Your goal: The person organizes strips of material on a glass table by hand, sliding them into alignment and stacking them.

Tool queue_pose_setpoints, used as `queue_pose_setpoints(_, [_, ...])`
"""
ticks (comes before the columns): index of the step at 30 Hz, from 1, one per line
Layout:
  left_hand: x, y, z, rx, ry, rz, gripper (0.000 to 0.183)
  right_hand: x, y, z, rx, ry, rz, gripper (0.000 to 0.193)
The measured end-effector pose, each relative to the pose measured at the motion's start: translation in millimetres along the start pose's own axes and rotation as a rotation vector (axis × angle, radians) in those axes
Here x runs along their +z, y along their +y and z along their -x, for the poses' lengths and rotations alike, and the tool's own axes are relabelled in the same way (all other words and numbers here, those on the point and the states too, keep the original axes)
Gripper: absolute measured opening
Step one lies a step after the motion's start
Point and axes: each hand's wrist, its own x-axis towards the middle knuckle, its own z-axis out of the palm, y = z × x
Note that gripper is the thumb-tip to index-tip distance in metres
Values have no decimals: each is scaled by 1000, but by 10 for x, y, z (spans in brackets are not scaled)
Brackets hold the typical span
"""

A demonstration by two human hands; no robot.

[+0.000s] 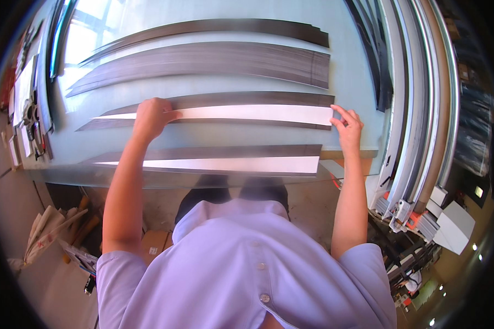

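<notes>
Tapering leftward, a white strip [247, 113] lies bordered by dark grey material [258, 98].

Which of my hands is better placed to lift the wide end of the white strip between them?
Probably your right hand: its fingers are at that end of the white strip, while your left hand is nearer the narrow tip.

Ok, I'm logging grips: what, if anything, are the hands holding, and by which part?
The upper white strip: the right hand is at its wide end, the left hand toward its narrow end. Whether gripped or merely pressed, I can't tell.
</notes>
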Motion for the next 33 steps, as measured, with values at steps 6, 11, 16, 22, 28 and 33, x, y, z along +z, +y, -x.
queue_pose_setpoints(6, [26,-21,-24,-18,-8,-32,27,-13,-41,-7,17,-5,11,42])
queue_pose_setpoints(11, [75,-45,-19,25,45,-39,27,-33,-29,7,40,-51,28,43])
queue_pose_setpoints(16, [106,-149,-58,14,22,-49,28,325,-674,-84,-95,159,254,48])
queue_pose_setpoints(22, [107,41,-12,30,105,-408,38,1066,-1063,-347,-188,233,421,67])
queue_pose_setpoints(28, [-55,-152,68,-135,165,-461,43,1109,-1008,-357,-163,203,485,72])
queue_pose_setpoints(33, [-240,-697,59,-219,207,-423,43,1097,-1013,-352,-186,223,463,73])
